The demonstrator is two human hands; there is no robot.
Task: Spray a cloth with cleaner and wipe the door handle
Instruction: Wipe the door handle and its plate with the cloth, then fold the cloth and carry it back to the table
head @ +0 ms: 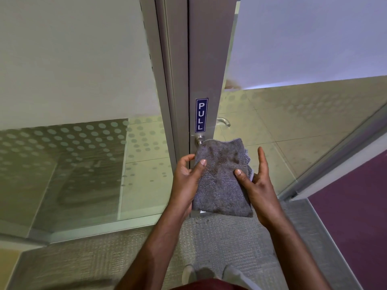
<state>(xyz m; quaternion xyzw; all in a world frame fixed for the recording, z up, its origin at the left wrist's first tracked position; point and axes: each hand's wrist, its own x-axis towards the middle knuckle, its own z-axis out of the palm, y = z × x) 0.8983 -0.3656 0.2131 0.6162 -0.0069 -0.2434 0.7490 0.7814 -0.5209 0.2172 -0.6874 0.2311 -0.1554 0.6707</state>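
A folded grey cloth with darker damp patches is held flat between both hands in front of the door. My left hand grips its left edge, thumb on top. My right hand holds its right edge with the thumb pressed on the cloth and the fingers spread upward. The near door handle is a silver lever just above the cloth, mostly hidden by it. A second silver handle shows on the far side through the glass. No spray bottle is in view.
The aluminium door stile carries a blue PULL sticker. Frosted dotted glass panels stand left and right. Grey carpet lies underfoot, purple carpet to the right. My shoes are at the bottom.
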